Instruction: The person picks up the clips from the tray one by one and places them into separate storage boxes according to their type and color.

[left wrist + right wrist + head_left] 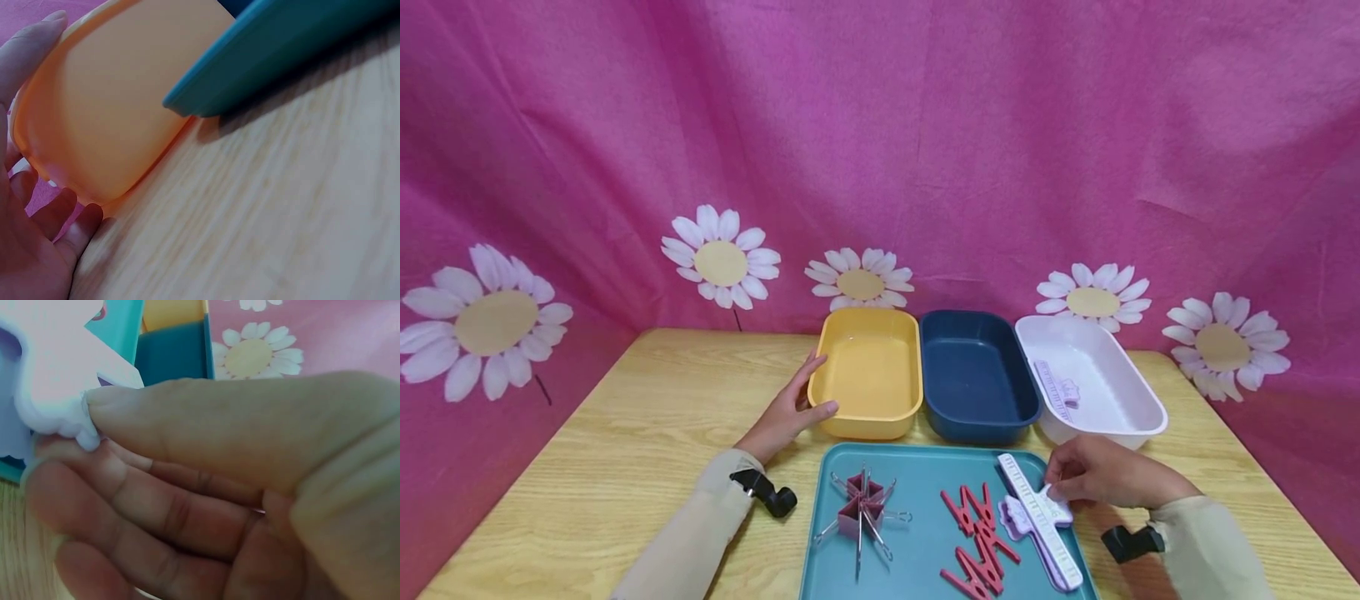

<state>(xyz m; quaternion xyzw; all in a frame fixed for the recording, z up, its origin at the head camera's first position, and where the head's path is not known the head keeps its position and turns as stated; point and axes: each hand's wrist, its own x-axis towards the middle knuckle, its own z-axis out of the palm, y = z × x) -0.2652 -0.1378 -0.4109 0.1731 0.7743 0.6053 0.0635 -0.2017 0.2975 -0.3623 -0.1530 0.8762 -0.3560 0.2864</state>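
Note:
A white ruler clip (1037, 517) with printed markings lies over a purple clip (1015, 518) at the right of the teal tray (891, 454). My right hand (1112, 473) pinches the white clip's handle (56, 394) between thumb and forefinger. With thumb and fingers spread, my left hand (786, 412) rests against the left corner of the yellow bin (865, 427); its fingers touch the bin's outside in the left wrist view. Several red clothespins (985, 546) and a cluster of dusky pink binder clips (861, 510) lie on the tray.
Beside the yellow bin stand a navy bin (981, 429) and a white bin (1138, 400). A light purple ruler clip (1052, 390) lies inside the white one. All are on a wooden table (700, 375), with a pink daisy cloth (880, 150) behind.

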